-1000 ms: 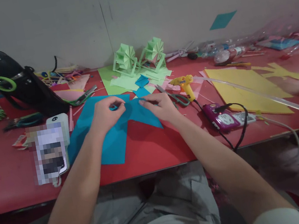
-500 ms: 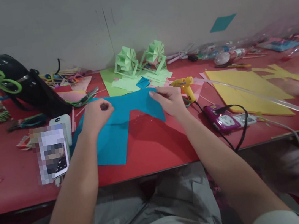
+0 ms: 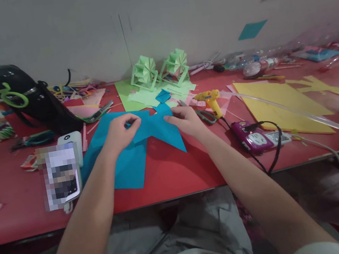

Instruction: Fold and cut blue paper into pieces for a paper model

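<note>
A blue sheet of paper (image 3: 168, 132) is stretched between my two hands, bent in its middle, with a pointed corner hanging toward me. Its left part is pinched by my left hand (image 3: 123, 130), thumb and index finger curled together. On the right, my right hand (image 3: 185, 120) grips the other end between thumb and fingers. More blue paper (image 3: 131, 169) lies flat on the table under my left hand. Scissors with a green handle (image 3: 207, 117) lie partly hidden behind my right hand. A small folded blue paper (image 3: 163, 96) sits just beyond.
Two light green folded-paper models (image 3: 146, 72) stand at the back. To the right are a yellow glue gun (image 3: 211, 101), a purple power strip (image 3: 251, 136) with cables, and yellow sheets (image 3: 280, 103) under a clear strip. A phone (image 3: 63, 174) and black bottle case (image 3: 33, 98) are left.
My hands have come closer together. The blue sheet between them has gone from nearly flat to bent, and its right corner now hangs lower toward me.
</note>
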A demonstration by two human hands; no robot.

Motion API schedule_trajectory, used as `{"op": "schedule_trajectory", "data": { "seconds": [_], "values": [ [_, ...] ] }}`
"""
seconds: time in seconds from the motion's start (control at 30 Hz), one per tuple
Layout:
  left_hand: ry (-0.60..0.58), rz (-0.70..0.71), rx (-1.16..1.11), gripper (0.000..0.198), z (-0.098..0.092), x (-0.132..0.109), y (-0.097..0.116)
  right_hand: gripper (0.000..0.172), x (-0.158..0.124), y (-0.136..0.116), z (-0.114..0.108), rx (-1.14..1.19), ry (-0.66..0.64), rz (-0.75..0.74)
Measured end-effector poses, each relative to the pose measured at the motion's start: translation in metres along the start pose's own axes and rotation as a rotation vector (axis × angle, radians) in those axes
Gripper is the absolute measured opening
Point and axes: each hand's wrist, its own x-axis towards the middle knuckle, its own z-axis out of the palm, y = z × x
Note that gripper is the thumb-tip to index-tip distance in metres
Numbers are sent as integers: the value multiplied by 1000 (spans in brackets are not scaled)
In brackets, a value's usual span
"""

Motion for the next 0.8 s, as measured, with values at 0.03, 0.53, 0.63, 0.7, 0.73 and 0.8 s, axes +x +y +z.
{"op": "schedule_trajectory", "data": {
  "seconds": [0.03, 0.53, 0.63, 0.7, 0.73, 0.8],
  "values": [
    [-41, 10, 12, 19, 2, 0, 1, 22, 0, 1, 0, 7, -7, 18],
    [-157, 125, 131, 17, 19, -1, 8, 11, -2, 1, -1, -118, -293, 2],
    [-129, 119, 119, 16, 16, 0, 6, 12, -1, -2, -3, -119, -313, 25],
    [-141, 125, 119, 16, 15, 1, 5, 14, -1, -3, -3, -117, -329, 43],
    [-140, 125, 125, 16, 14, 1, 4, 14, -2, -3, -4, -120, -329, 56],
    [-112, 117, 145, 17, 10, 1, 0, 16, -2, -1, -7, -139, -307, 93]
  ]
}}
